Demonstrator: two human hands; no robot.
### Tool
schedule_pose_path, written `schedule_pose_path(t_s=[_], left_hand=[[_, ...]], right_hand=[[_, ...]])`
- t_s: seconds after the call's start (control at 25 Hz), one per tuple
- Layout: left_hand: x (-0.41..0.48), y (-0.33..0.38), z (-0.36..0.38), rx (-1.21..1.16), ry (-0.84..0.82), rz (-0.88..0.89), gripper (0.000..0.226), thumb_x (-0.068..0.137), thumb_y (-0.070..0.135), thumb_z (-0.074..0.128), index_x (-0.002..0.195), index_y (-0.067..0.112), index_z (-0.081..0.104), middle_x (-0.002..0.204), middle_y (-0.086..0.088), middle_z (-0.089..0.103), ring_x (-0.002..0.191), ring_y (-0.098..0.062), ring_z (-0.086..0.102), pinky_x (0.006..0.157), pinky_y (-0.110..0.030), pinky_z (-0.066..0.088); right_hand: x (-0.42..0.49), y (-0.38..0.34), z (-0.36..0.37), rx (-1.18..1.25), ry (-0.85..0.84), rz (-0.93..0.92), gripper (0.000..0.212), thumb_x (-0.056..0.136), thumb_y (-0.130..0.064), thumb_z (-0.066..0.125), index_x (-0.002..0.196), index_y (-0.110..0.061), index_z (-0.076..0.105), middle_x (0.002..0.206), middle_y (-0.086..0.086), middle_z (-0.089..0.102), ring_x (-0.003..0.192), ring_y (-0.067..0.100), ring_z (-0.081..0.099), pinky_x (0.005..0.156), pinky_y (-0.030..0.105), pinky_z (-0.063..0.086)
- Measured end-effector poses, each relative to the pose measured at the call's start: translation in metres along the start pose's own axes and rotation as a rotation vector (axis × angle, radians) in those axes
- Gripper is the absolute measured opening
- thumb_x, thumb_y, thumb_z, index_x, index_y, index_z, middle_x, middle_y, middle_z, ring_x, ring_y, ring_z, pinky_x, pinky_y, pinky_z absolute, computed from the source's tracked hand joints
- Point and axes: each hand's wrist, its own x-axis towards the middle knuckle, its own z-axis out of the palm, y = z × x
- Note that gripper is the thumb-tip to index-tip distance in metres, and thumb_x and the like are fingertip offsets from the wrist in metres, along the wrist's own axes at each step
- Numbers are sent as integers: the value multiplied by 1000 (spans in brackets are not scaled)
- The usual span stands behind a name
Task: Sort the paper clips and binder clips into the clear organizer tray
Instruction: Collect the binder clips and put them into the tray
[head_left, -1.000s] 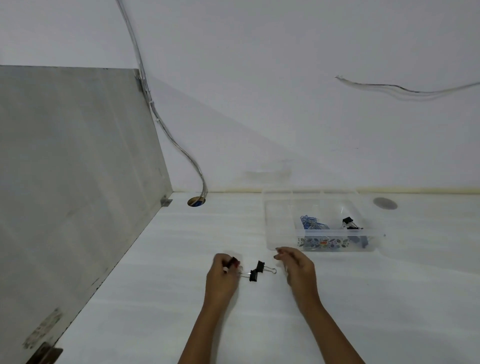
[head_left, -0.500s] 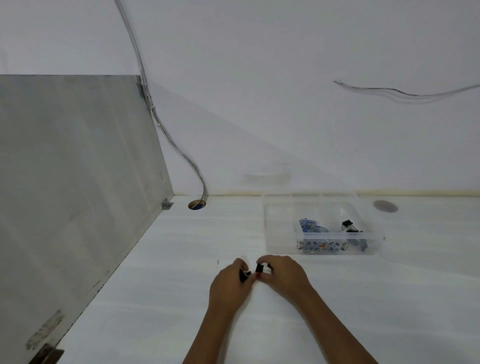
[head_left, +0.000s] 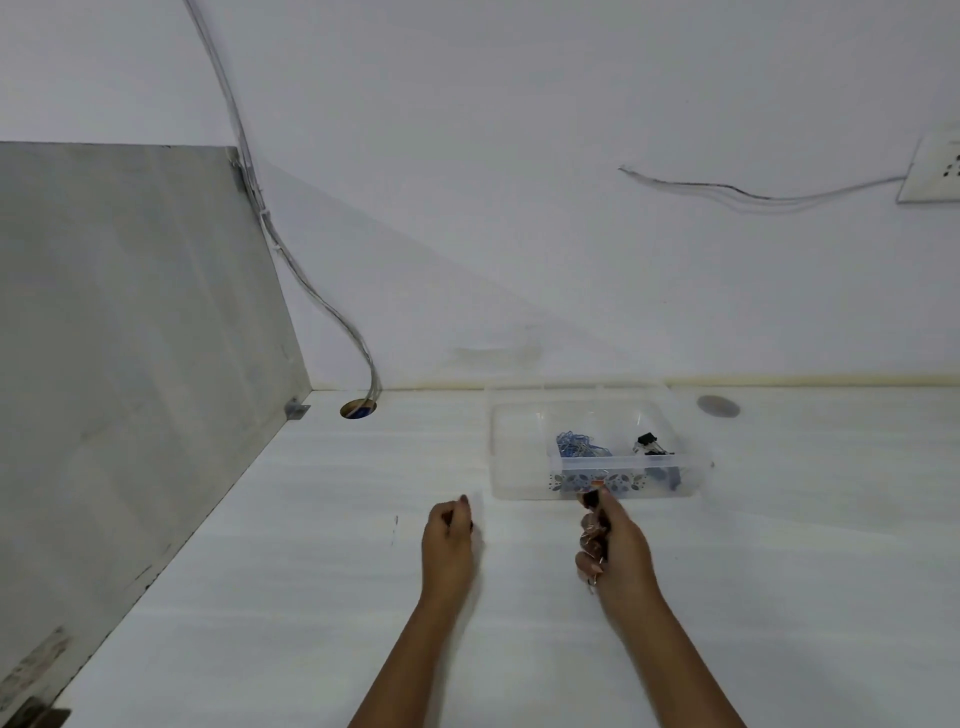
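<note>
Right hand (head_left: 618, 556) pinches a black clip (head_left: 591, 500) at the tray's (head_left: 519, 460) six o'clock; left hand (head_left: 448, 545) curled, contents unclear.

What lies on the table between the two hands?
Nothing: in the head view, only bare table separates the left hand from the right hand, which grips a binder clip.

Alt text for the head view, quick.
The right hand pinches a black binder clip just in front of the clear organizer tray, which holds blue paper clips and other binder clips. The left hand is curled low over the white table.
</note>
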Motion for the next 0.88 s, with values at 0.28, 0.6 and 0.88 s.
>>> schedule_pose_path(t_s=[0.28, 0.6, 0.88], left_hand=[[-1, 65, 119, -773, -358, -610, 34, 91, 22, 33, 63, 7, 47, 58, -6, 54, 30, -11, 39, 33, -12, 30], [49, 90, 239, -269, -253, -400, 27, 92, 19, 45, 68, 8, 46, 68, -8, 52, 56, -19, 47, 45, -22, 40], [56, 74, 255, -21, -323, -280, 27, 91, 21, 48, 114, 8, 54, 96, -4, 55, 79, -15, 51, 66, -25, 39]], right_hand=[[19, -104, -34, 327, -46, -32, 23, 78, -24, 39, 72, -8, 54, 50, 4, 49, 34, 13, 38, 35, 12, 28], [105, -166, -33, -255, 63, -36, 37, 96, -37, 36, 94, -5, 56, 82, 15, 51, 71, 26, 53, 61, 34, 45], [117, -167, -32, -744, 59, -208, 46, 93, -48, 32, 96, -17, 64, 105, 10, 62, 75, 18, 55, 74, 34, 47]])
